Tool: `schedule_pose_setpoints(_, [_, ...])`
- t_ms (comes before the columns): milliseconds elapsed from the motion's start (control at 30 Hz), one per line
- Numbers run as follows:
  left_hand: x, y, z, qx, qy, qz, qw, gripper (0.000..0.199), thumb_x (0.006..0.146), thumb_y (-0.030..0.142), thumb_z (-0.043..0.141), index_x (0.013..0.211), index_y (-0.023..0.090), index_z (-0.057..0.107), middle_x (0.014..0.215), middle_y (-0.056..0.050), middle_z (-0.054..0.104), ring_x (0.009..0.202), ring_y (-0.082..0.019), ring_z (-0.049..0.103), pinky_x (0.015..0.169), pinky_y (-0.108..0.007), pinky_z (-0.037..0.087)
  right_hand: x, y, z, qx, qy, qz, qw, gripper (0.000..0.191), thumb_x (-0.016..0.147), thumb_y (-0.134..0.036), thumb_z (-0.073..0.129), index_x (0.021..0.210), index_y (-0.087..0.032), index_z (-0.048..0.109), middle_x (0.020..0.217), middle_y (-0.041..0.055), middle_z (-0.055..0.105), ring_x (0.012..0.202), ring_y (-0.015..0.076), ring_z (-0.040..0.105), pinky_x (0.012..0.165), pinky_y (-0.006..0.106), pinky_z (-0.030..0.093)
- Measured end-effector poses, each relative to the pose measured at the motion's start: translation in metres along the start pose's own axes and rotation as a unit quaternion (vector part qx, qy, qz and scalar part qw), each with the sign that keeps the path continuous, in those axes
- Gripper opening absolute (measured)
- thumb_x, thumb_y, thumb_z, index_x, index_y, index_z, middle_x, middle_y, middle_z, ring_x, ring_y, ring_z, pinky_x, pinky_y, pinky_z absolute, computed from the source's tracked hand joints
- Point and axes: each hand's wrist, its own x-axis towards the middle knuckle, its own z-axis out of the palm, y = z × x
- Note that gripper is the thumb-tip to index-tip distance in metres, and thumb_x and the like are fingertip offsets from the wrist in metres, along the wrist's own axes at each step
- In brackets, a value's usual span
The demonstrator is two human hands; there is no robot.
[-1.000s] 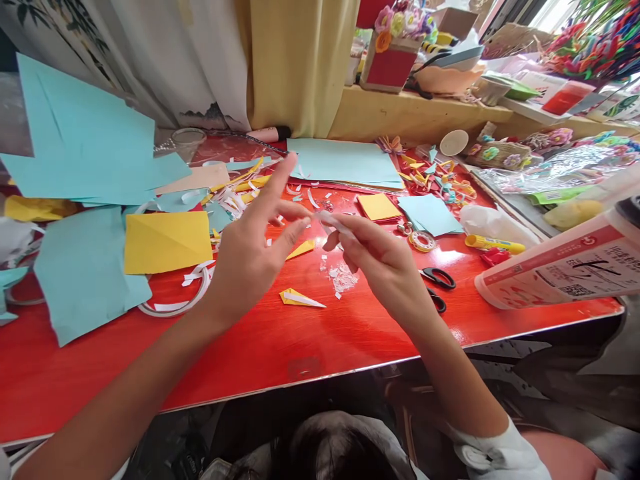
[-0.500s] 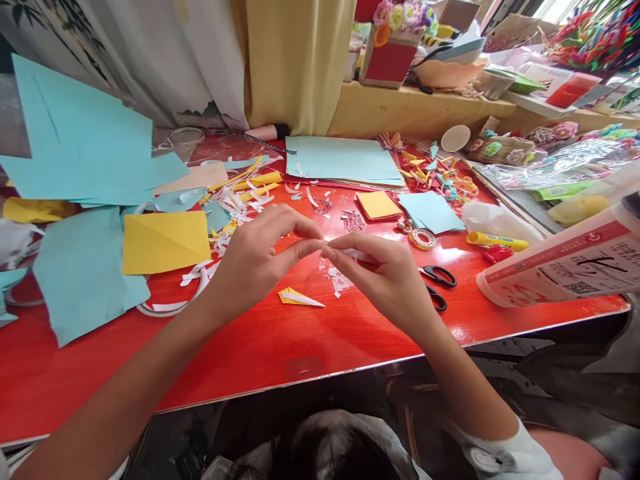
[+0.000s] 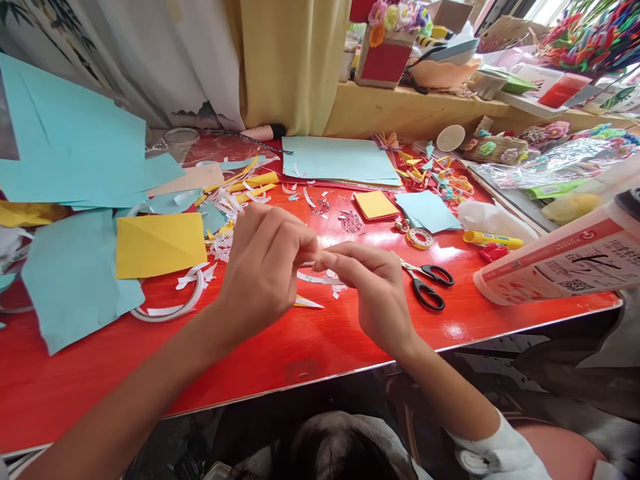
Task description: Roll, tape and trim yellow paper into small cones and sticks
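Note:
My left hand is closed in a pinch, its fingertips meeting those of my right hand above the table. Between and just below the fingertips shows a thin white strip, curving out from beneath my right fingers. Whatever my left fingertips grip is too small and hidden to name. Under my left hand lies a folded yellow and white paper piece, partly covered by the hand. Scissors with black handles rest open beside my right hand.
Cut blue sheets and a yellow paper square lie left, near a white tape ring. Behind are a stack of blue paper and small yellow squares. A large cup lies tilted at right.
My fingers have curled tighter, and both hands have turned and shifted slightly downward. The white strip now shows below the fingertips. More of the scissors is uncovered; the folded piece is partly hidden.

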Motion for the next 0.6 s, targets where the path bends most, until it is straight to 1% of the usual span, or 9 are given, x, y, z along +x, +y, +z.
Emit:
schedule_pose_setpoints(33, [-0.001,-0.001,-0.005,0.016,0.003,0.009,1.0,0.017,0.084,0.01,0.044,0.075,0.024,0.047,0.074,-0.001,0.057,0.076,-0.018,0.048,0.072,-0.039,0.041,0.002,0.002,-0.003,0.001,0.017,0.003,1.0,0.017,0.081,-0.03,0.059,0.072,-0.02,0.069,0.069,-0.0007,0.066,0.064,0.0116,0.058,0.057,0.023,0.043])
schedule_pose_setpoints(67, [0.0,-0.003,-0.01,0.021,0.028,0.007,0.999,0.016,0.084,0.012,0.045,0.076,0.025,0.049,0.075,-0.001,0.058,0.079,-0.018,0.05,0.075,-0.042,0.042,0.005,0.004,-0.007,0.001,0.036,-0.002,0.999,0.018,0.082,-0.03,0.057,0.073,-0.02,0.069,0.07,-0.0003,0.067,0.063,0.0112,0.058,0.056,0.023,0.043])
schedule_pose_setpoints(133, [0.002,-0.007,-0.019,0.059,0.091,-0.059,0.992,0.009,0.084,0.016,0.052,0.084,0.024,0.054,0.089,0.0,0.06,0.084,-0.017,0.052,0.087,-0.045,0.041,0.011,0.009,-0.019,-0.047,0.086,-0.022,0.995,0.02,0.085,-0.031,0.054,0.08,-0.019,0.069,0.08,0.0012,0.07,0.069,0.0117,0.059,0.061,0.024,0.044])
schedule_pose_setpoints(167, [0.005,-0.01,-0.022,0.059,0.117,-0.079,0.988,0.01,0.086,0.016,0.052,0.086,0.025,0.056,0.086,0.002,0.06,0.085,-0.016,0.052,0.089,-0.044,0.041,0.013,0.012,-0.026,-0.093,0.093,-0.035,0.991,0.02,0.084,-0.032,0.055,0.084,-0.019,0.07,0.084,0.0022,0.07,0.075,0.0128,0.061,0.065,0.025,0.045])
schedule_pose_setpoints(200, [0.007,-0.012,-0.022,0.016,0.076,-0.126,0.989,0.01,0.087,0.016,0.053,0.088,0.024,0.058,0.088,0.003,0.06,0.087,-0.013,0.053,0.083,-0.038,0.045,0.014,0.015,-0.032,-0.139,0.089,-0.042,0.985,0.021,0.084,-0.033,0.055,0.087,-0.019,0.071,0.085,0.0028,0.071,0.078,0.0141,0.061,0.068,0.026,0.045])
schedule_pose_setpoints(267, [0.01,-0.015,-0.019,-0.1,0.008,-0.127,0.987,0.011,0.085,0.017,0.056,0.087,0.027,0.062,0.085,0.006,0.064,0.081,-0.01,0.056,0.076,-0.031,0.048,0.016,0.021,-0.041,-0.241,0.066,-0.039,0.968,0.024,0.084,-0.034,0.054,0.09,-0.019,0.071,0.085,0.0037,0.071,0.078,0.0157,0.062,0.069,0.028,0.044])
schedule_pose_setpoints(333, [0.011,-0.016,-0.013,-0.156,-0.04,-0.13,0.978,0.012,0.084,0.019,0.058,0.086,0.029,0.065,0.084,0.007,0.065,0.078,-0.01,0.058,0.073,-0.027,0.049,0.015,0.026,-0.046,-0.329,0.02,-0.02,0.944,0.027,0.086,-0.035,0.051,0.092,-0.02,0.072,0.083,0.0045,0.071,0.077,0.0169,0.063,0.068,0.028,0.043])
schedule_pose_setpoints(467, [0.009,-0.019,-0.007,-0.193,-0.102,-0.178,0.96,0.014,0.081,0.02,0.06,0.084,0.029,0.07,0.082,0.006,0.069,0.077,-0.011,0.062,0.069,-0.024,0.05,0.012,0.03,-0.047,-0.427,-0.088,-0.017,0.9,0.032,0.089,-0.036,0.045,0.088,-0.021,0.073,0.079,0.0053,0.07,0.074,0.0178,0.063,0.061,0.026,0.039])
schedule_pose_setpoints(600, [0.007,-0.024,-0.01,-0.193,-0.16,-0.226,0.941,0.018,0.081,0.024,0.06,0.092,0.031,0.071,0.081,0.004,0.072,0.081,-0.015,0.065,0.071,-0.027,0.051,0.009,0.031,-0.047,-0.512,-0.111,-0.006,0.852,0.036,0.091,-0.036,0.041,0.088,-0.021,0.073,0.068,0.005,0.069,0.064,0.0168,0.061,0.054,0.025,0.031])
